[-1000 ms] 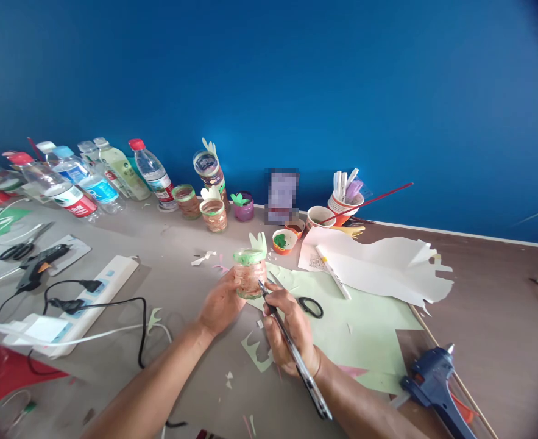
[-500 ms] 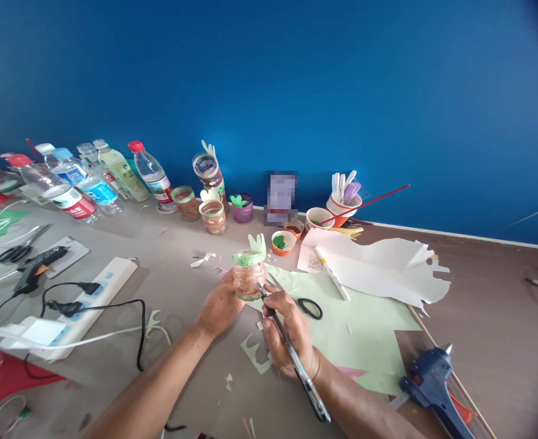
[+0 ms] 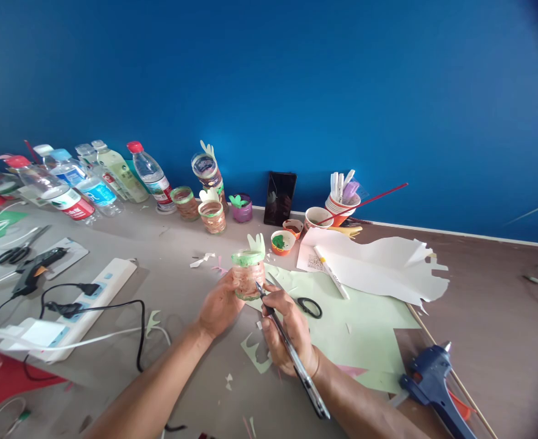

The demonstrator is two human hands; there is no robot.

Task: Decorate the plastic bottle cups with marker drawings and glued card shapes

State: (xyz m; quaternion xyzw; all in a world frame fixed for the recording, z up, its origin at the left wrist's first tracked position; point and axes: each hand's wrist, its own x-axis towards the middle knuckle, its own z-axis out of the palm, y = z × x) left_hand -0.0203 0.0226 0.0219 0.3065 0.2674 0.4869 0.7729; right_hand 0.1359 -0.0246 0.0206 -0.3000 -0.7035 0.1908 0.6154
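Note:
My left hand (image 3: 220,305) is closed around the lower left side of a small jar (image 3: 248,277), painted brown with a pale green rim. A light green paper leaf shape (image 3: 256,243) stands up from the jar's rim. In my right hand (image 3: 289,332) is a pen (image 3: 293,353) with a clear barrel, its tip at the front of the jar. Whether the tip touches the jar I cannot tell. Scissors (image 3: 309,308) lie just right of the jar, partly hidden, on a pale green paper sheet (image 3: 364,329).
Several bottles (image 3: 152,174) and painted jars (image 3: 212,217) stand along the blue wall. A phone (image 3: 280,198) leans there beside paper cups (image 3: 318,217). At left are a power strip (image 3: 99,296) with cables and a black glue gun (image 3: 40,268); a blue glue gun (image 3: 433,378) lies at right.
The phone's screen has gone from a blurred light patch to black. My hands, the jar and the pen stay in nearly the same place.

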